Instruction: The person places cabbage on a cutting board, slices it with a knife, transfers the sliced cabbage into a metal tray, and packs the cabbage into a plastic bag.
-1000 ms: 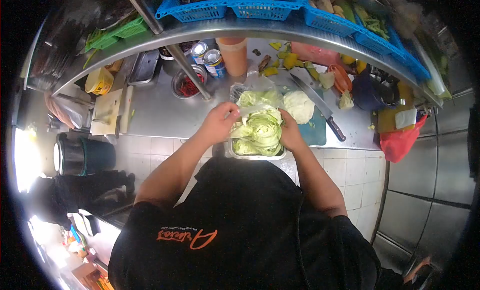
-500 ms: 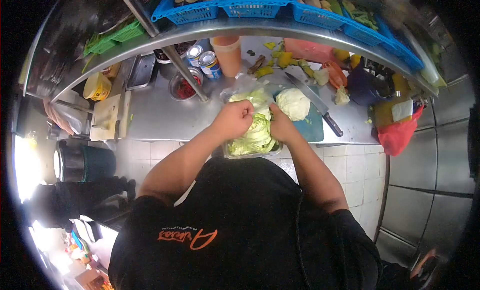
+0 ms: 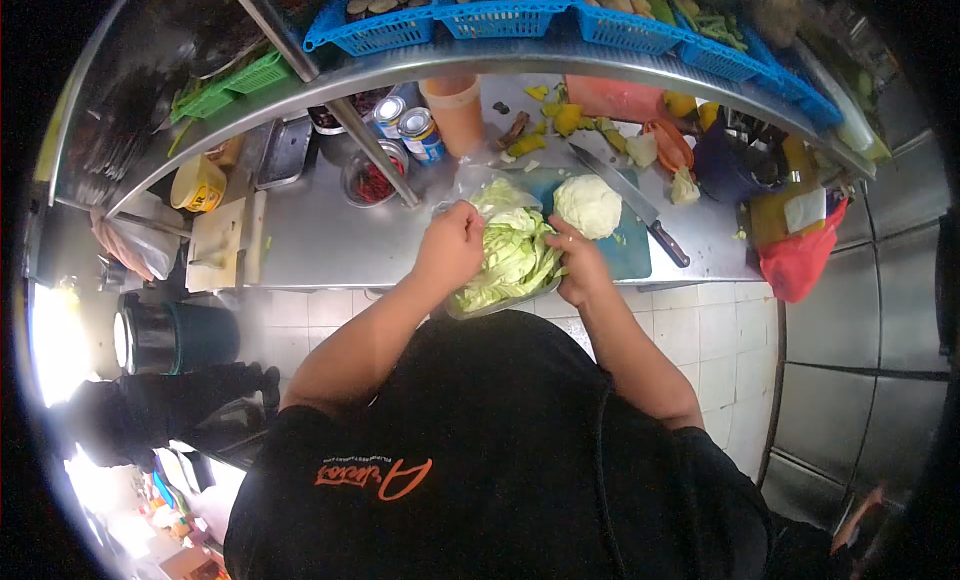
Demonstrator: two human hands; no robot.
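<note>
Sliced green cabbage (image 3: 515, 255) fills a clear plastic container (image 3: 487, 308) at the counter's front edge, with a clear plastic bag (image 3: 478, 181) around its far end. My left hand (image 3: 452, 242) is closed at the left side, pinching the bag's edge. On the right side, my right hand (image 3: 582, 263) rests against the cabbage and container rim, its fingers partly spread. A pale round cabbage (image 3: 588, 206) lies just beyond my right hand on a green cutting board (image 3: 628, 248). Right of it lies a large knife (image 3: 640, 210).
Behind are a bowl of red chilies (image 3: 372, 177), two cans (image 3: 420, 136) and an orange tub (image 3: 455, 118). A metal post (image 3: 375, 150) rises from the counter. Blue baskets (image 3: 500, 22) stand on the shelf above. Another person in dark clothing (image 3: 175, 405) is at the left.
My hands have moved apart from the cabbage's middle to its two sides. My right hand's fingers have loosened. More of the shreds shows between my hands.
</note>
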